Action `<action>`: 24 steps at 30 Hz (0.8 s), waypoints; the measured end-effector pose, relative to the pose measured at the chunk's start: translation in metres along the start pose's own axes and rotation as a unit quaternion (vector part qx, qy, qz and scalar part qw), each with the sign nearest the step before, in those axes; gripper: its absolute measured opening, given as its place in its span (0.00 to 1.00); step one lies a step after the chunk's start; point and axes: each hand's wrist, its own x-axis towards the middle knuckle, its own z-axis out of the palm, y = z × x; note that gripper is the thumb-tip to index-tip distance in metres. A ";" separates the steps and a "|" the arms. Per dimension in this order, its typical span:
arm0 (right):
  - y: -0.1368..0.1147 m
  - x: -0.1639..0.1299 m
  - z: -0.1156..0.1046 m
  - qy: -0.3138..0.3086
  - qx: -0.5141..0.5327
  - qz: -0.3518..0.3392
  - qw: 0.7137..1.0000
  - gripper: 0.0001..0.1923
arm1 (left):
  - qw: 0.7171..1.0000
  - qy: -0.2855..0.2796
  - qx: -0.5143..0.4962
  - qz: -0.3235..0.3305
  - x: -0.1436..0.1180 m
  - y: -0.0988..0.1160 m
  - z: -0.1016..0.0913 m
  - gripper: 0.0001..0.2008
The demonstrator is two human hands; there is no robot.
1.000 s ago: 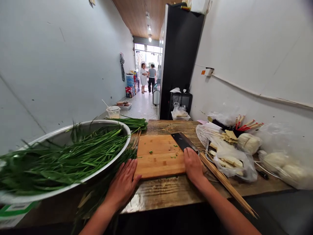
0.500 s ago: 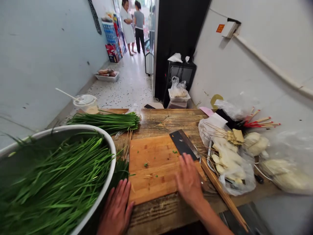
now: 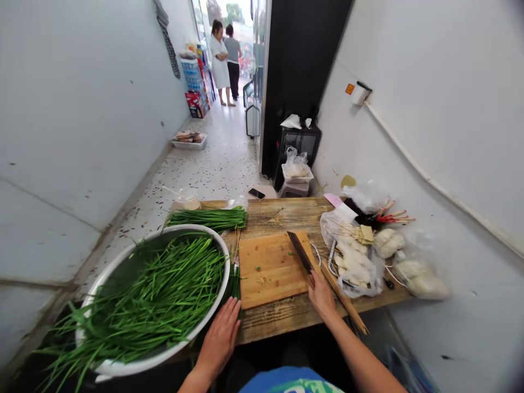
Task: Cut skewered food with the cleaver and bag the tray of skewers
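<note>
- The right hand (image 3: 321,295) grips the handle of a knife (image 3: 302,254), fingers curled around it; how tightly they press together, I cannot tell.
- The knife's blade is over the right part of the cutting board (image 3: 266,267), pointing away from the person.
- The left hand (image 3: 223,326) lies flat by the board's near left corner, fingers extended and close together, holding nothing.
- Left of the board sits a basin (image 3: 228,267) of long greens (image 3: 164,300).
- Sticks (image 3: 347,303) lie right of the board on the table (image 3: 274,325).
</note>
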 end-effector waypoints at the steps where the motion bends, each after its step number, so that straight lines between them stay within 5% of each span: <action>1: 0.000 -0.006 0.003 0.001 0.009 0.009 1.000 0.23 | 1.000 0.001 -0.017 -0.001 -0.004 -0.002 -0.006 0.22; 8: -0.040 -0.041 0.038 -0.004 0.043 -0.004 0.999 0.27 | 0.992 -0.013 -0.123 -0.003 -0.017 -0.013 -0.032 0.18; 15: -0.105 -0.095 0.075 -0.089 0.168 -0.118 0.975 0.34 | 0.983 -0.086 -0.157 0.031 -0.014 -0.018 -0.028 0.18; 19: -0.093 -0.095 0.051 -0.050 0.192 -0.093 0.976 0.31 | 0.981 -0.116 -0.134 0.077 -0.003 -0.017 -0.016 0.20; 24: -0.043 -0.049 0.016 0.036 0.028 -0.033 0.998 0.27 | 0.981 -0.135 -0.061 0.126 0.046 0.007 0.017 0.28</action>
